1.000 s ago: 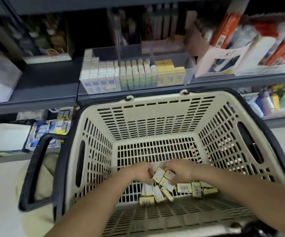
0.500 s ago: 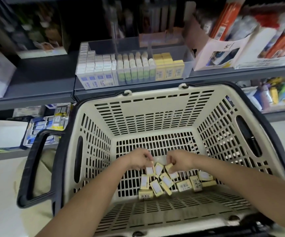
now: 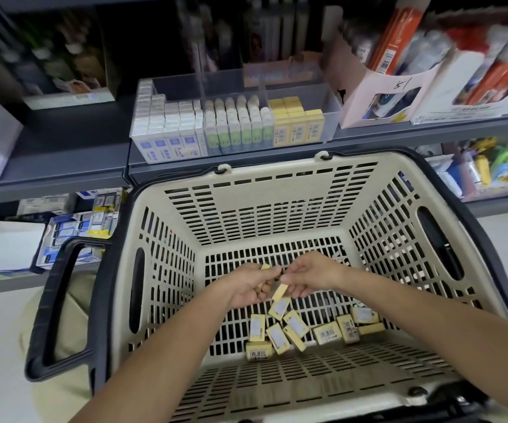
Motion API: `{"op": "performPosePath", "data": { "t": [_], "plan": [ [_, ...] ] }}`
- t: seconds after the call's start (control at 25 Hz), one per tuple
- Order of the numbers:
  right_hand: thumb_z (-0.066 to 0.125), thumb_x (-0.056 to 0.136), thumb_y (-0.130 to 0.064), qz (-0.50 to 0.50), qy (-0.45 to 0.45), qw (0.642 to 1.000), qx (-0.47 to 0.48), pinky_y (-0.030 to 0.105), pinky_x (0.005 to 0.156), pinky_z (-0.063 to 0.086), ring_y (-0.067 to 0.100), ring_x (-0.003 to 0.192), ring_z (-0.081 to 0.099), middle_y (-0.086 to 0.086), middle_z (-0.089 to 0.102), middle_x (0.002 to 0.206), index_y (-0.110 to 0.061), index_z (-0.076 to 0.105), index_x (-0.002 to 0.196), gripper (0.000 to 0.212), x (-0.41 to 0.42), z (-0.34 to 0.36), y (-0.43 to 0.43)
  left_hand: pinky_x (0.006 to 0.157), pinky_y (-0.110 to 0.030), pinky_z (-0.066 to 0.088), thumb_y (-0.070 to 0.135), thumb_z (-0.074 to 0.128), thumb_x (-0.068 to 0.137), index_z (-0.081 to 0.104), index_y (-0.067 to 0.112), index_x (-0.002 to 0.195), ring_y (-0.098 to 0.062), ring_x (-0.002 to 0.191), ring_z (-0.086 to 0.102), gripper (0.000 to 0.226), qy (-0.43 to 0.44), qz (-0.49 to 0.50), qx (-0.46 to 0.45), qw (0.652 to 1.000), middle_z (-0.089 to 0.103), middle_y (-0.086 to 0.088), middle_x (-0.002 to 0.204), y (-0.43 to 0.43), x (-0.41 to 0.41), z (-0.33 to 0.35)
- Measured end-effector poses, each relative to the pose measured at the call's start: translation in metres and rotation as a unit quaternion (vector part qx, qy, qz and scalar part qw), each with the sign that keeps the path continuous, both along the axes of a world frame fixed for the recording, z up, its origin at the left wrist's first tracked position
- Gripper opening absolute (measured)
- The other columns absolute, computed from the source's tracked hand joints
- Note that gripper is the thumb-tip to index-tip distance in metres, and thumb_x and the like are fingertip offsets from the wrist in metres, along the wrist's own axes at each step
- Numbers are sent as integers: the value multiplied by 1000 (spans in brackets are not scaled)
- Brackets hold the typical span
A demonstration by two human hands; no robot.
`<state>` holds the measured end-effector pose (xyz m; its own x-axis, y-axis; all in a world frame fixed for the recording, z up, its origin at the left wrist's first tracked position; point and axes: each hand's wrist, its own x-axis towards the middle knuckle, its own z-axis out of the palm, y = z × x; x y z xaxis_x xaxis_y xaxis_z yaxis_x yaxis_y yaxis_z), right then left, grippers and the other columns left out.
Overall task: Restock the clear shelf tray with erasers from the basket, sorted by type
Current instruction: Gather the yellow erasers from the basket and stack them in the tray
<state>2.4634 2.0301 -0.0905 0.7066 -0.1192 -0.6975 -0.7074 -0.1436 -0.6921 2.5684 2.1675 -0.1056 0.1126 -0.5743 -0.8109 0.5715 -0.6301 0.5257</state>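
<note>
In the slotted beige plastic basket (image 3: 277, 215), below the clear plastic shelf tray (image 3: 332, 117), the left hand (image 3: 246, 285) curls its fingers round small yellow boxed erasers (image 3: 259, 287); the right hand (image 3: 310, 276) pinches another. Crowding that grip may spill them onto the near-edge pile (image 3: 295, 326).

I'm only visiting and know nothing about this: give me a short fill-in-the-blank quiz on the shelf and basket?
1. The loose erasers on the basket floor are all ___.
2. The clear tray on the shelf has ___ compartments.
3. The green erasers stand in its ___ compartment.
4. The left hand and right hand both hold ___.
Missing words: yellow, three, middle, erasers.
</note>
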Motion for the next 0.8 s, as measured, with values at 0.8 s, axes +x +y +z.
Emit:
{"op": "performPosePath", "data": {
  "t": [0.8],
  "plan": [
    [57, 89, -24, 378, -37, 862, -335, 38, 77, 52, 21, 98, 54, 2, 45, 115, -36, 37, 132, 49, -13, -33, 15, 75, -36, 57, 10, 71, 81, 61, 7, 100, -18, 82, 68, 22, 9, 72, 42, 996, 71, -8, 89, 18, 22, -20]
  ]
}}
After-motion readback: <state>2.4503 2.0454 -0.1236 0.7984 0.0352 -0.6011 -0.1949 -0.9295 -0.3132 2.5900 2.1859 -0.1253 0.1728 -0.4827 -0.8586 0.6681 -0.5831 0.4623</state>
